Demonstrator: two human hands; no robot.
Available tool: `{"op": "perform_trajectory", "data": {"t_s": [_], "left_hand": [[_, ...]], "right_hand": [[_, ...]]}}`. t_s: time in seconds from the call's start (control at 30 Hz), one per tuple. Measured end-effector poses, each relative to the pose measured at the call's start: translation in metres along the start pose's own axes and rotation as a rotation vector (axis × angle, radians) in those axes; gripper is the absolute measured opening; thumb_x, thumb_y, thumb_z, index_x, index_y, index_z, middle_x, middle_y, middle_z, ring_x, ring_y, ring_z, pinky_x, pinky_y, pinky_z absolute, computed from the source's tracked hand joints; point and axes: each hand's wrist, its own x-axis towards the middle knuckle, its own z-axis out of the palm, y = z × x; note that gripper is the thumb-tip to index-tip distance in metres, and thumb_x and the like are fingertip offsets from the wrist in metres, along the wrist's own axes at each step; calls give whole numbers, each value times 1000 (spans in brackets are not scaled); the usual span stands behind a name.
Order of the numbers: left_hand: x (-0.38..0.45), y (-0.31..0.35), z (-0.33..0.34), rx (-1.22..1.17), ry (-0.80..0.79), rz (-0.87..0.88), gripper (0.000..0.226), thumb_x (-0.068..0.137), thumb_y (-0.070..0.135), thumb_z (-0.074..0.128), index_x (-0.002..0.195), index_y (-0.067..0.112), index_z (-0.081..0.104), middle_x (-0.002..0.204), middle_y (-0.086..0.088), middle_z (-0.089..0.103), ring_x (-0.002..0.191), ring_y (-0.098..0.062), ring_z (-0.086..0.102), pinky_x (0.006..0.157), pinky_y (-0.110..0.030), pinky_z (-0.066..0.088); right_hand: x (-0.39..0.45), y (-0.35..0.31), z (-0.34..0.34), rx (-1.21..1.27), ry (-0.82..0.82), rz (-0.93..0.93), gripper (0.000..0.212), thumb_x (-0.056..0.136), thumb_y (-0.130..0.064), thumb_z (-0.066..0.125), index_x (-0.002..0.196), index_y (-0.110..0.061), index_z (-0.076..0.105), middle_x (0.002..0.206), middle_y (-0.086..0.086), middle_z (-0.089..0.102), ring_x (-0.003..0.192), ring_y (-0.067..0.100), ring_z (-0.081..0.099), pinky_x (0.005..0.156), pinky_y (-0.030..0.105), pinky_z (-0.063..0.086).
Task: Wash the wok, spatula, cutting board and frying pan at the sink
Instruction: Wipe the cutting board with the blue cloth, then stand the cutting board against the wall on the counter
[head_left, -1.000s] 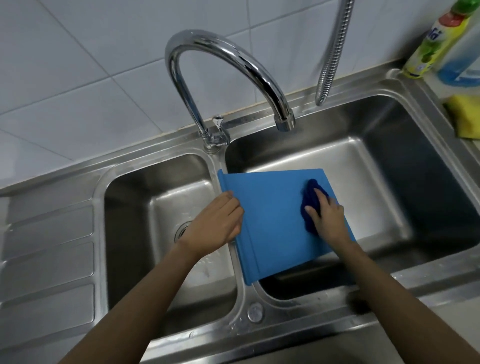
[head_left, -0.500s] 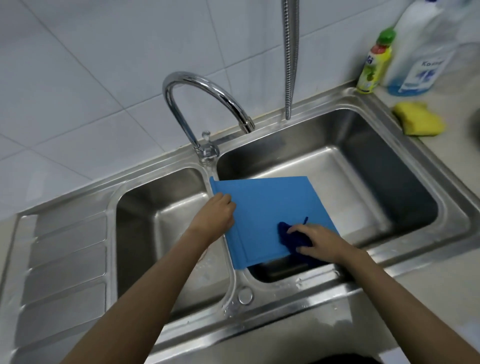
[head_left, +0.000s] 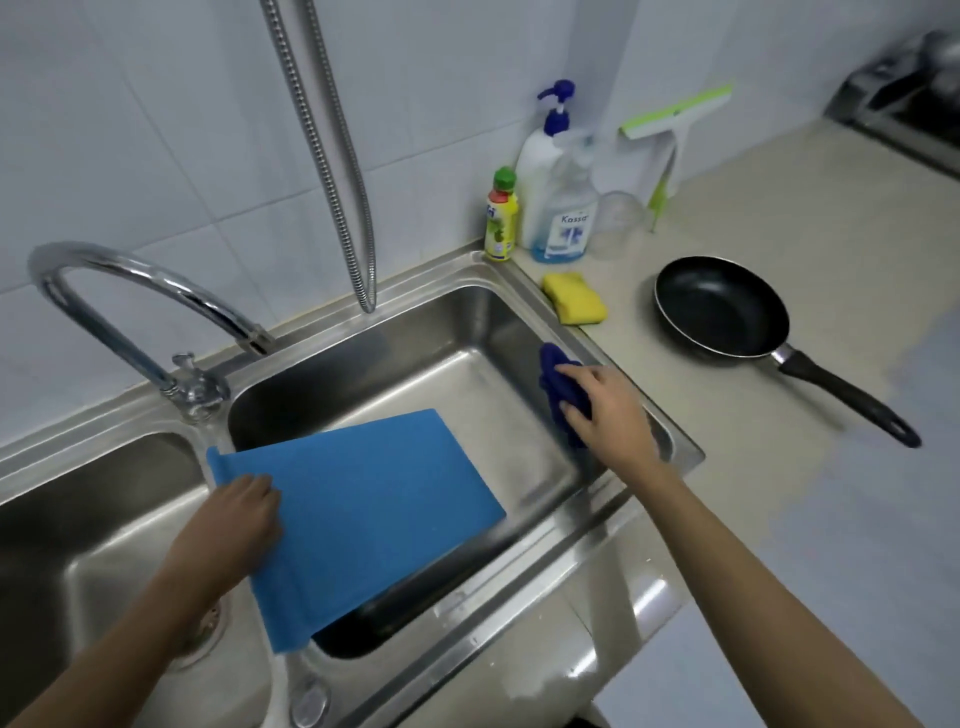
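Left hand (head_left: 236, 519) grips the edge of the blue cutting board (head_left: 358, 514), which leans tilted in the right bowl of the sink (head_left: 597, 530). Right hand (head_left: 608, 410) squeezes a dark blue cloth (head_left: 558, 384) by the sink's right rim. Well apart, the black frying pan (head_left: 722, 306) sits on the counter (head_left: 779, 467) near a yellow sponge (head_left: 574, 297).

**One camera, up on your head**

You have just one camera. It sits on your head and looks forward and down. It is close to the sink (head_left: 519, 291), so both your arms reach in from the bottom edge. The tap (head_left: 130, 291) is at the left and the tiled wall (head_left: 156, 130) fills the top. At the right you see along the surface (head_left: 779, 467). The far right corner looks blurry.
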Motion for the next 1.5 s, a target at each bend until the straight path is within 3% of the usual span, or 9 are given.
{"op": "perform_trajectory", "data": {"t_s": [0.4, 0.57, 0.7, 0.8, 1.07, 1.17, 1.27, 1.37, 1.5], "left_hand": [[4, 6, 5, -51, 63, -59, 25, 75, 20, 40, 54, 11, 53, 57, -8, 48, 49, -28, 50, 49, -35, 46], [-3, 10, -2, -55, -11, -53, 16, 69, 13, 67, 58, 12, 56, 62, -6, 51, 54, -24, 52, 55, -34, 47], [-11, 7, -7, -90, 35, -14, 21, 78, 21, 45, 60, 14, 54, 65, -3, 51, 58, -21, 51, 58, -31, 43], [-20, -2, -6, -137, 39, 34, 23, 86, 21, 44, 67, 13, 55, 72, -4, 51, 65, -20, 51, 62, -34, 48], [-33, -14, -18, -241, -44, 118, 26, 90, 25, 42, 77, 13, 60, 82, -2, 54, 76, -16, 50, 71, -33, 49], [-42, -2, -19, -290, 44, -66, 25, 87, 28, 48, 83, 12, 66, 99, -4, 58, 90, -18, 56, 80, -32, 53], [-46, 24, -20, -515, 127, -588, 36, 82, 21, 68, 114, 8, 58, 121, -7, 49, 109, -21, 49, 91, -33, 46], [-36, 42, -23, -936, 94, -1086, 57, 82, 20, 70, 129, 10, 41, 106, -2, 56, 85, -12, 57, 70, -25, 48], [-28, 50, -17, -914, 34, -1102, 23, 84, 16, 66, 100, 11, 49, 92, -5, 63, 70, -10, 55, 55, -21, 43]], "right_hand": [[70, 74, -12, -244, -53, 294, 51, 86, -18, 61, 136, -17, 49, 129, 24, 50, 103, 45, 46, 91, 50, 42], [26, 1, 23, -350, 96, 174, 62, 80, -26, 65, 137, -13, 44, 142, 24, 37, 130, 46, 33, 103, 57, 27], [-35, -94, 90, 31, -341, -310, 59, 83, -47, 51, 133, -17, 48, 133, 14, 52, 120, 35, 52, 99, 44, 45], [-70, -152, 120, -5, -775, -460, 85, 78, -55, 61, 148, -21, 25, 152, 7, 27, 138, 26, 31, 112, 37, 28], [-84, -190, 137, -214, -725, -446, 76, 81, -41, 60, 141, -10, 25, 140, 14, 32, 115, 33, 45, 91, 41, 45], [-82, -191, 137, -199, -725, -472, 71, 81, -35, 56, 140, -6, 28, 139, 15, 35, 111, 33, 47, 85, 40, 47], [-82, -189, 138, -166, -742, -464, 71, 84, -34, 54, 143, -7, 25, 142, 13, 31, 115, 32, 45, 85, 41, 48], [-82, -185, 141, -135, -733, -463, 71, 84, -34, 55, 143, -8, 25, 143, 12, 30, 116, 31, 43, 88, 41, 49], [-83, -181, 146, -97, -711, -444, 72, 85, -41, 56, 144, -11, 25, 146, 8, 28, 122, 28, 40, 92, 40, 47]]}}
